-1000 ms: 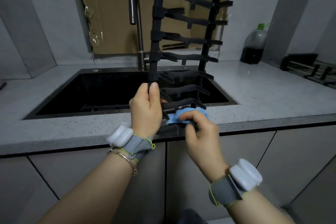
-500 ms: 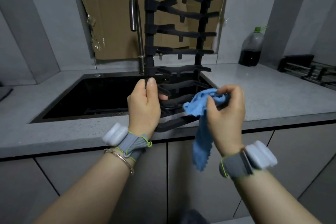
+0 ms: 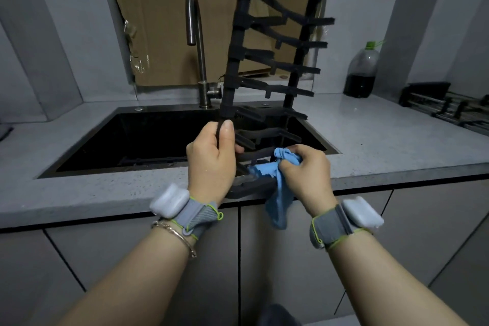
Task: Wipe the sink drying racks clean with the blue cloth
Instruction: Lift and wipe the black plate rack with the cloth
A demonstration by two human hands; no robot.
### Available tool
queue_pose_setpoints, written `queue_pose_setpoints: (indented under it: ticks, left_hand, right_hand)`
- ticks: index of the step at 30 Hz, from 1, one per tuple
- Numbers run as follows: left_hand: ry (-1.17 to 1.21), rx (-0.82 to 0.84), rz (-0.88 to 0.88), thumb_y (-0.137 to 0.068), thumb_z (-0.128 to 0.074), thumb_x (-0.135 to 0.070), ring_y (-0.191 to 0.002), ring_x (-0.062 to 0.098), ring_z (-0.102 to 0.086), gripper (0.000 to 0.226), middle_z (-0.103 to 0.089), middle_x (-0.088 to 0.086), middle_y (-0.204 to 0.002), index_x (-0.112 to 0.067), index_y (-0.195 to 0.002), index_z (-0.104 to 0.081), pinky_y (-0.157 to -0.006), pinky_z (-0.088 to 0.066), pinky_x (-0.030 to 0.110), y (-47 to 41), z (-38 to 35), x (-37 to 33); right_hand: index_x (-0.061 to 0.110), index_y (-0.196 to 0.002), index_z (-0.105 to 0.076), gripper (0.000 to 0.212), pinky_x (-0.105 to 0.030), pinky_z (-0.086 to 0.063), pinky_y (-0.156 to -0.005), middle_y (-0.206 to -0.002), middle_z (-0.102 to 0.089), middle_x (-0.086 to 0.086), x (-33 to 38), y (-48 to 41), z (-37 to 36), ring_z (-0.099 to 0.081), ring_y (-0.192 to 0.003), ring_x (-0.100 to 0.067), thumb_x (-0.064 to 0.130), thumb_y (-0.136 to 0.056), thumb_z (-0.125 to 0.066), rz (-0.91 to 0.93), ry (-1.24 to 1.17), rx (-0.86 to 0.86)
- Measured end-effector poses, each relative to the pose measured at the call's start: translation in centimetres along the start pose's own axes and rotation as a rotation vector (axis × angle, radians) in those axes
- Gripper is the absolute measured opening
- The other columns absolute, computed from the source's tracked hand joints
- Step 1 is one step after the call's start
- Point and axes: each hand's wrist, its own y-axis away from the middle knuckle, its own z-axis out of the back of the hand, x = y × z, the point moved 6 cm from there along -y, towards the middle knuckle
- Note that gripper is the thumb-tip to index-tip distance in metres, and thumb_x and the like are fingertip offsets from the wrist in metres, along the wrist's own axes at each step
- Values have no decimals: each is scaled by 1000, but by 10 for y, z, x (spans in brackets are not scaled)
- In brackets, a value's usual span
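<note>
ok, left hand (image 3: pixel 211 164): fingers and thumb wrapped round left rail of the drying rack (image 3: pixel 235 61)
right hand (image 3: pixel 308 174): fingers bunched on the blue cloth (image 3: pixel 280 193); pressed to the lowest rungs
rack spot: foot at the counter edge (image 3: pixel 132 193); just in front of the sink (image 3: pixel 132 140)
progress: early, i'd say; cloth only at bottom rungs; upper ones left
axis: long axis near upright; top tilted slightly right

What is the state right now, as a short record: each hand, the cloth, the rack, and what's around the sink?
left hand: grips the left rail of the rack near its lower end
right hand: holds the cloth bunched against a bottom rung
rack: black, held upright, leaning slightly right, over the front of the sink
cloth: blue, one end hanging loose
around: faucet behind the sink; bottle and second rack on the right counter
</note>
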Motion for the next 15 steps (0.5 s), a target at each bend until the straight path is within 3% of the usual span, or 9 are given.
queue_pose_setpoints:
  ticks: [3, 5, 8, 11, 13, 15]
  left_hand:
    - [-20, -7, -16, -92, -39, -30, -54, -9, -54, 34, -51, -17, -52, -13, -64, -47, -53, -36, 5, 1, 2, 0]
    - [-27, -4, -45, -93, -42, -29, -52, -12, -51, 33, -46, -18, -50, -18, -62, -43, -51, -33, 4, 3, 2, -3]
    - [-23, 48, -92, -93, -45, -33, -54, -14, -52, 33, -50, -19, -54, -13, -67, -47, -52, -34, 2, 8, -4, -8]
    - [-49, 29, -131, -92, -47, -18, -50, -17, -48, 32, -38, -20, -43, -20, -62, -41, -49, -30, 1, 6, -2, -10]
    - [-71, 2, -160, -92, -47, -14, -48, -16, -46, 39, -33, -19, -40, -32, -61, -33, -48, -29, 0, 2, 2, -9]
    - [-90, -3, -180, -92, -47, -12, -48, -16, -46, 39, -30, -21, -43, -28, -61, -32, -48, -29, 0, 1, 4, -7]
  right_hand:
    - [12, -84, -67, 5, -7, -38, -54, -73, -62, 6, 2, 3, -1, -54, -65, 0, 11, -80, -66, 12, -72, 29]
    - [15, -80, -62, 3, -13, -38, -57, -71, -59, 7, 1, 2, -5, -55, -67, -5, 15, -82, -65, -22, -81, 15]
    - [4, -76, -63, 8, -19, -31, -54, -62, -51, 8, -1, -2, -7, -48, -61, -7, 11, -80, -63, -74, -67, -85]
    - [-6, -74, -61, 16, -26, -32, -53, -60, -52, -2, -7, -1, -7, -45, -59, -12, 9, -79, -60, -105, -102, -127]
    - [-6, -72, -59, 17, -25, -35, -54, -60, -52, -4, -11, 1, -6, -43, -58, -13, 9, -80, -59, -82, -168, -111]
    - [-1, -69, -60, 17, -24, -37, -56, -59, -52, -2, -14, 4, -7, -45, -58, -12, 9, -82, -59, -74, -257, -78]
